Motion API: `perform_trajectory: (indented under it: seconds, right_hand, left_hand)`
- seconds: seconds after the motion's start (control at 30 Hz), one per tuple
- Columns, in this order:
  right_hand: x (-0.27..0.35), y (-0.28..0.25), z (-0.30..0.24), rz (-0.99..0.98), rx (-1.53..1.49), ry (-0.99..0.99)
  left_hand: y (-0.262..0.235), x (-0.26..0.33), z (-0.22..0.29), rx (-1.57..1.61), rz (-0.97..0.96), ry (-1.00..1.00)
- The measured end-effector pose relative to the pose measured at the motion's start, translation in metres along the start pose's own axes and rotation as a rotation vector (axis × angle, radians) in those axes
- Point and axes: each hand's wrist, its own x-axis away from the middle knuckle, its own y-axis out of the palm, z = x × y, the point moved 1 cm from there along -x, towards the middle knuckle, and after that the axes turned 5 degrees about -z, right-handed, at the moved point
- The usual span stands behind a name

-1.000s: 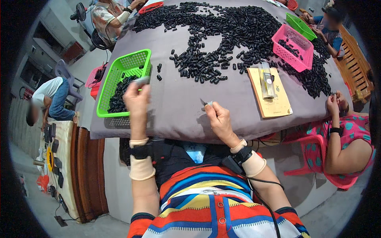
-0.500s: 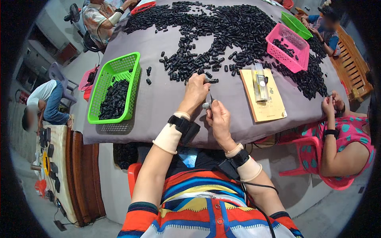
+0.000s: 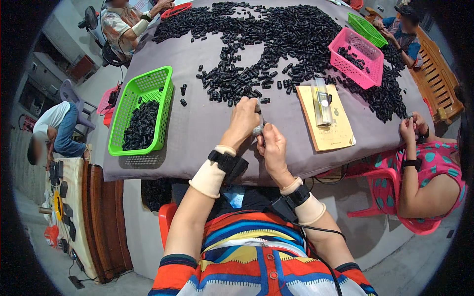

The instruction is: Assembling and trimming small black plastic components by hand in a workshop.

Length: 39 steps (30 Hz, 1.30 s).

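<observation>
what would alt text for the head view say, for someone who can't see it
Seen from above, a person's left hand and right hand meet over a grey-covered table, pinching a small grey part between them. Small black pieces lie spread across the table, with a green basket on the left, a pink basket on the right, and other people seated around.

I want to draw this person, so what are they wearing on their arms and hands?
The hands are bare: no gloves on the left hand or the right hand. Each wrist has a beige wrap with a black strap-on band next to it. A thin black cable runs from the right wrist's band. The short sleeves are striped red, blue, yellow and white.
</observation>
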Motion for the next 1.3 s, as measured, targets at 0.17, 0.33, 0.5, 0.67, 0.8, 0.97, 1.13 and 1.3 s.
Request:
perform_trajectory:
  seconds: [0.17, 0.33, 0.5, 0.67, 0.8, 0.97, 1.13, 1.3]
  right_hand:
    - [0.001, 0.001, -0.001, 0.001, 0.009, 0.009]
    - [0.002, 0.004, -0.002, -0.030, 0.092, 0.017]
    - [0.002, 0.004, 0.007, -0.094, 0.305, -0.053]
    - [0.002, 0.007, 0.009, -0.130, 0.451, -0.052]
    - [0.004, 0.009, 0.007, -0.124, 0.486, -0.081]
    - [0.004, 0.008, 0.009, -0.176, 0.526, -0.113]
    - [0.007, 0.007, 0.007, -0.220, 0.592, -0.110]
    - [0.009, 0.012, -0.001, -0.240, 0.653, -0.131]
  left_hand:
    - [-0.013, 0.028, -0.004, 0.112, 0.020, 0.006]
    - [-0.031, 0.056, -0.007, 0.842, -0.162, -0.426]
    - [-0.033, 0.089, -0.016, 1.334, -0.164, -0.537]
    - [-0.038, 0.102, -0.011, 1.645, -0.055, -0.522]
    - [-0.038, 0.109, -0.019, 1.708, -0.073, -0.525]
    - [-0.035, 0.115, -0.029, 1.837, -0.060, -0.413]
    - [-0.034, 0.116, -0.029, 1.838, -0.071, -0.409]
    - [-0.036, 0.118, -0.030, 1.845, -0.094, -0.409]
